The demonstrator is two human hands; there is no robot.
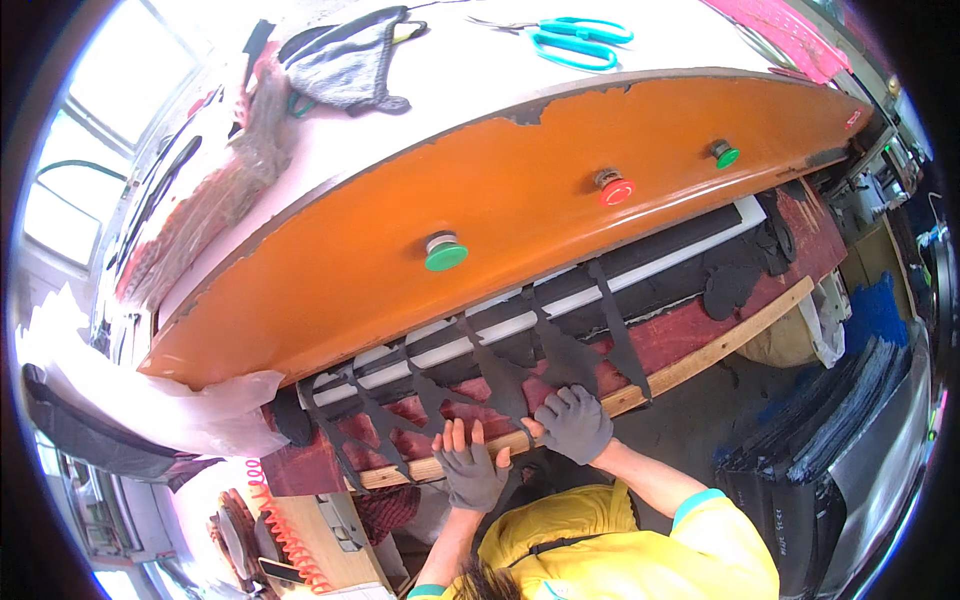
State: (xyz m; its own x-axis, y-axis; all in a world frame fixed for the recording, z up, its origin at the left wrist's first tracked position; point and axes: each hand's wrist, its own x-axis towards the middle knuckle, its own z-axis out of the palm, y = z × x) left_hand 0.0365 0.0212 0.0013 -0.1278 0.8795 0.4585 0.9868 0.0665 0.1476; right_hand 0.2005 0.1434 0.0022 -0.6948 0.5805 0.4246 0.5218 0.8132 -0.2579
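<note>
A dark, thin sheet with shapes cut out of it (497,380) hangs from under the orange machine beam in several pointed strips, over a dark red board (675,338). My left hand (472,472), in a grey fingerless glove, lies at the board's wooden front edge (700,368) with its fingers stretched and apart. My right hand (575,425), gloved the same way, is closed at the lower end of a middle strip, its thumb pointing left. What its curled fingers hold is hidden. A white bar (520,325) runs beneath the strips.
The orange beam (530,165) carries green buttons (446,252) and a red button (616,189). Behind it lie turquoise-handled scissors (580,42) and a grey cloth (350,62). Stacked dark sheets (820,420) stand at right. An orange coiled hose (290,540) hangs at lower left.
</note>
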